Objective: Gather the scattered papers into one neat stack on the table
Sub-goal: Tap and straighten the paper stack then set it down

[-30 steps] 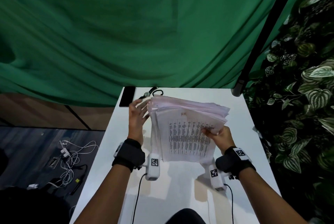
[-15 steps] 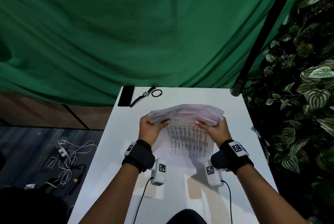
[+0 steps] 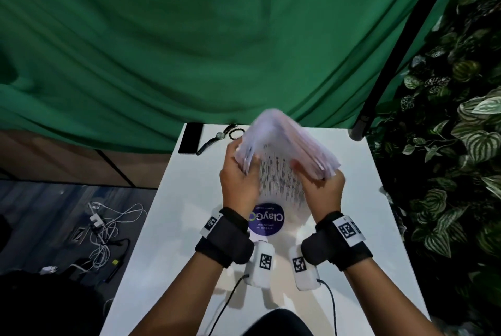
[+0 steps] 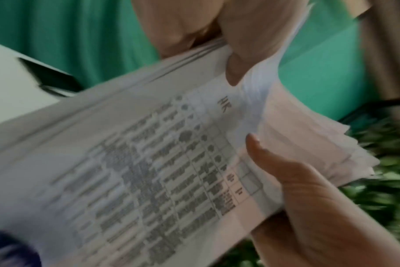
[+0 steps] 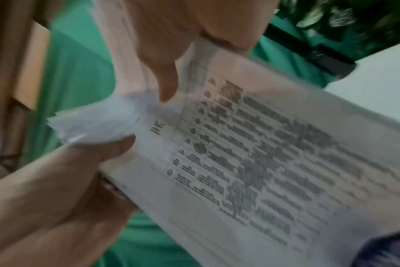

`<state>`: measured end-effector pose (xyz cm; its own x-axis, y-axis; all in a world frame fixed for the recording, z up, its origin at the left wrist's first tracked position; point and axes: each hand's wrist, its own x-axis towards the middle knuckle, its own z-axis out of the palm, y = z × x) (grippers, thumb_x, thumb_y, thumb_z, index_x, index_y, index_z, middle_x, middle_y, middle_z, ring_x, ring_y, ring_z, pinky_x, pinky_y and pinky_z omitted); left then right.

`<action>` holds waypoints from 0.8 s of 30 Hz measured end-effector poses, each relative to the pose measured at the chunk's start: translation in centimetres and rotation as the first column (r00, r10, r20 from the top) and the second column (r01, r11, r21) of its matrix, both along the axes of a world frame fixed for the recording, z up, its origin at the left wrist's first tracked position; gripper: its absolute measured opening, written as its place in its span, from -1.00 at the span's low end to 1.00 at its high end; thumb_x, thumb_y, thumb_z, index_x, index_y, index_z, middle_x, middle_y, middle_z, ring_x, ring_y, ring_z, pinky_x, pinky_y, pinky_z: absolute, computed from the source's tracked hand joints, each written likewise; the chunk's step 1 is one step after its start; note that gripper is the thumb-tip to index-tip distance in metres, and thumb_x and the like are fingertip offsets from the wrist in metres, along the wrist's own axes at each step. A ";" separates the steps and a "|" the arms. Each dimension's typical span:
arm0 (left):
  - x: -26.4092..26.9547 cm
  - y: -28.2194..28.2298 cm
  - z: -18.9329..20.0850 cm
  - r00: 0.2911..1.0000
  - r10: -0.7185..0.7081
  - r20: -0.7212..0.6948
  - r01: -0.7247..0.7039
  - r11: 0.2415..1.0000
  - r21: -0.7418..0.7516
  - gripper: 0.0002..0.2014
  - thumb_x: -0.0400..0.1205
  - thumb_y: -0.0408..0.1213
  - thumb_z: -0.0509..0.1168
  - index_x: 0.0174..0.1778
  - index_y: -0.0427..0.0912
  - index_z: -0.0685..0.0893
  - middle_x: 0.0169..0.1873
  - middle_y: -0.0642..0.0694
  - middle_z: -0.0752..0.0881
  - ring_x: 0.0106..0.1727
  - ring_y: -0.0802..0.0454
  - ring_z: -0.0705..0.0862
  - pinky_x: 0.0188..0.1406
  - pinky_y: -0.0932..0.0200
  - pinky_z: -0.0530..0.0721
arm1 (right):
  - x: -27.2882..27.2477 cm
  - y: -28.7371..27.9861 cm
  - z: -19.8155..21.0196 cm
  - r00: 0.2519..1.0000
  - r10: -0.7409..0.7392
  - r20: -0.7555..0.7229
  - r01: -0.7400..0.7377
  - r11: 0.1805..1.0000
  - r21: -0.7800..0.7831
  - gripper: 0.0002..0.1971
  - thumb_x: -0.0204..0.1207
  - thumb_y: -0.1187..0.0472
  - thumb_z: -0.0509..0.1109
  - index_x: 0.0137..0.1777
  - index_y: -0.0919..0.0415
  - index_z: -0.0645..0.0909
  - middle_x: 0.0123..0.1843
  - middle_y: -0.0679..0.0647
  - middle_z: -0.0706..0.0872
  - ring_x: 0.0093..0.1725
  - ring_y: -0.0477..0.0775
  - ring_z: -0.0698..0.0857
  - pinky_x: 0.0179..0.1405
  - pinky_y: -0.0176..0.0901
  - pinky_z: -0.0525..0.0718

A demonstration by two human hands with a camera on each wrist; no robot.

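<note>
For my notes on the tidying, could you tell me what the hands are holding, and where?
Both hold the stack of papers: left hand on its left edge, right hand on its right.

A black phone (image 3: pixel 190 138) lies at the far left corner of the desk (image 3: pixel 168 227), beyond the left hand (image 3: pixel 238 182), with a wristwatch (image 3: pixel 214 139) and a dark bracelet (image 3: pixel 235 133) just beside it. A green curtain (image 3: pixel 189 37) hangs behind. Leafy plants (image 3: pixel 461 145) stand to the right of the right hand (image 3: pixel 322 189). White cables (image 3: pixel 105 227) lie on the floor at the left.
</note>
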<state>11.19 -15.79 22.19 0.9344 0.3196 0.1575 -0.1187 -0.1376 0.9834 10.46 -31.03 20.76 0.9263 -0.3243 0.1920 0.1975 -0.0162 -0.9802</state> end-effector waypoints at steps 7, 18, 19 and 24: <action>0.4 0.8 -2.3 0.983 -0.124 -0.138 0.101 0.981 -0.165 -0.55 0.38 -0.04 0.56 0.11 -0.03 0.58 0.02 0.03 0.75 0.07 0.05 0.74 0.07 0.20 0.70 | 1.2 -2.3 -4.8 0.946 0.085 -0.313 -0.114 0.991 -0.073 -0.63 0.26 0.29 0.69 0.02 0.04 0.69 -0.03 0.02 0.82 -0.01 0.02 0.80 0.17 0.13 0.74; 4.6 0.6 0.5 0.948 0.220 -0.229 -0.253 0.960 -0.124 -0.63 0.39 0.08 0.34 -0.42 -0.21 0.56 -0.50 0.00 0.56 -0.36 -0.07 0.48 -0.36 0.13 0.45 | 3.2 -3.3 -5.4 0.912 0.165 -0.376 -0.193 0.980 -0.038 -0.64 0.16 0.24 0.73 -0.06 0.07 0.72 -0.08 -0.01 0.85 -0.07 -0.06 0.84 0.11 0.05 0.76; 4.8 0.7 0.5 0.946 0.229 -0.228 -0.262 0.956 -0.129 -0.66 0.38 0.06 0.31 -0.46 -0.17 0.52 -0.52 0.02 0.51 -0.36 -0.06 0.44 -0.38 0.11 0.41 | 3.4 -3.3 -5.3 0.908 0.172 -0.381 -0.201 0.979 -0.038 -0.65 0.13 0.19 0.74 -0.10 0.06 0.73 -0.07 0.03 0.85 -0.05 0.00 0.84 0.12 0.07 0.76; 5.5 1.8 -0.1 0.975 0.176 -0.133 -0.208 0.932 -0.296 -0.78 0.50 -0.06 0.37 -0.34 -0.10 0.57 -0.34 0.02 0.61 -0.23 0.06 0.56 -0.14 0.17 0.50 | 4.2 -3.5 -5.3 0.903 0.186 -0.386 -0.211 0.977 -0.023 -0.56 0.04 0.00 0.70 -0.06 0.05 0.74 -0.04 0.12 0.85 -0.02 0.12 0.83 0.12 0.19 0.76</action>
<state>16.74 -13.98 22.07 0.8562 0.5119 -0.0702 -0.0159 0.1619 0.9867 14.67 -34.51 15.42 0.9770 -0.1247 -0.1732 -0.1838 -0.0793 -0.9798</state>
